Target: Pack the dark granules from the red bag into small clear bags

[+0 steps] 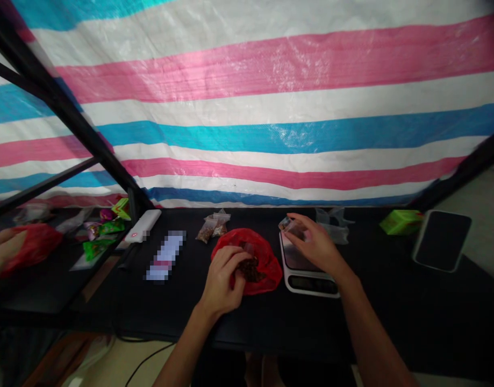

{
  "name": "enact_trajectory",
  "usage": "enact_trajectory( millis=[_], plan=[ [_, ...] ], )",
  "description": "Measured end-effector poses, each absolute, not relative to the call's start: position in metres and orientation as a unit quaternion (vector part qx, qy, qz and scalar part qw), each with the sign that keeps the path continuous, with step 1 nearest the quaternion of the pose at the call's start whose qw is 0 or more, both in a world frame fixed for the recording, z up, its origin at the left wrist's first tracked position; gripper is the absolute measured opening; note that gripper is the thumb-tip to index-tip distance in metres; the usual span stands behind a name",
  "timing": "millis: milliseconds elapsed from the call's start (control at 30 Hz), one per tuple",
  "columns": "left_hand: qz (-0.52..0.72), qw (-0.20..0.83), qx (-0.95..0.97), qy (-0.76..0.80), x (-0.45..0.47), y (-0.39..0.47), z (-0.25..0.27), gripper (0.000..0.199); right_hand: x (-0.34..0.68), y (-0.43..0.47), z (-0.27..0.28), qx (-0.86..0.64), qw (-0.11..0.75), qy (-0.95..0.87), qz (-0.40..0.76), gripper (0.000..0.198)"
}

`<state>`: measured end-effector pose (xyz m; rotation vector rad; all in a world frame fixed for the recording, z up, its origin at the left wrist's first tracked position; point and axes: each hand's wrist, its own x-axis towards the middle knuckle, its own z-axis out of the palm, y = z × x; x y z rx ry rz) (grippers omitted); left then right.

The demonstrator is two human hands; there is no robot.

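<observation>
My left hand (226,282) reaches into an open red plastic bag (269,266), its fingers curled down at the dark brown, crumbly bits (250,269) inside. What those fingertips pinch, if anything, is hidden. Over the pan of a white kitchen scale (311,288), my right hand (313,242) grips a small clear plastic bag (287,223) between thumb and fingers. Some contents show at that bag's end, too small to name. Behind the red bag lie small clear bags (213,224) filled with brown bits.
A smartphone (442,240) leans beside a green box (401,221) at right. Clear plastic (333,223) lies behind the scale. Leftward are a blurred-out flat object (166,256), a white power strip (143,226) and black frame bars (65,107). Another person's hand (5,247) touches a red bag.
</observation>
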<state>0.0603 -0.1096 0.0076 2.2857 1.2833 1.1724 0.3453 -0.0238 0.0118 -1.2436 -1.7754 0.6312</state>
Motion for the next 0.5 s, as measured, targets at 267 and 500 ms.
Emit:
enact_trajectory(
  millis=[267, 500],
  plan=[
    [0.495, 0.3, 0.69, 0.434, 0.083, -0.03, 0.012, 0.036, 0.253, -0.009, 0.02, -0.39, 0.536, -0.691, 0.288, 0.045],
    [0.528, 0.294, 0.665, 0.439, 0.081, -0.02, -0.009, 0.022, 0.256, -0.023, 0.006, -0.386, 0.506, -0.686, 0.353, 0.05]
  ],
)
